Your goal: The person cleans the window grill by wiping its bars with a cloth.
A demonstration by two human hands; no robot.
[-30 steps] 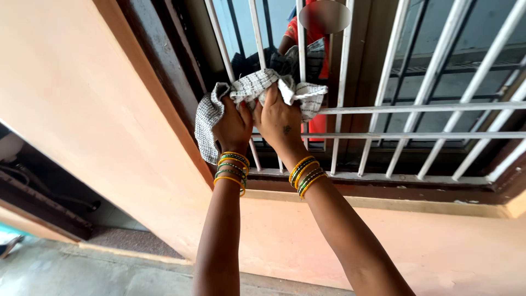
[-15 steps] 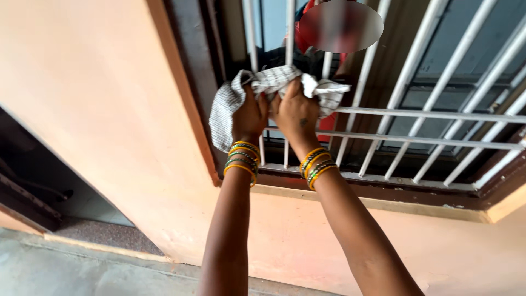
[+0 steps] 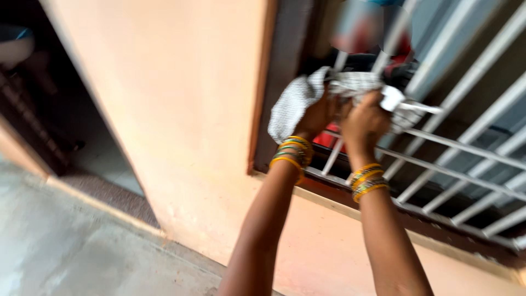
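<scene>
— Cloth (image 3: 296,104), pale with a fine dark check: is that what both hands have hold of?

— Yes. Nearest are the two forearms, rising from the bottom edge with stacked yellow and green bangles (image 3: 293,152) at each wrist. Above them the left hand (image 3: 319,116) and the right hand (image 3: 361,121) sit side by side, almost touching, both fists closed on the cloth.

— Where does the cloth lie against them?

— It is bunched across the tops of both fists and pressed to the white window bars (image 3: 455,148). A loose flap hangs down on the left, outside the left hand, in front of the dark window frame (image 3: 279,82). A smaller end sticks out past the right hand.

— What can't you make out?

— The whole view is smeared by motion, so the fingers are hard to separate and the cloth's folds run together. The backs of the hands hide the part being gripped. The elbows are cut off below.

— And farther back?

— A peach wall (image 3: 181,109) fills the left, with grey floor (image 3: 71,246) under it. Behind the bars stands a person in red (image 3: 329,137), mostly hidden by the cloth, hands and bars.
</scene>
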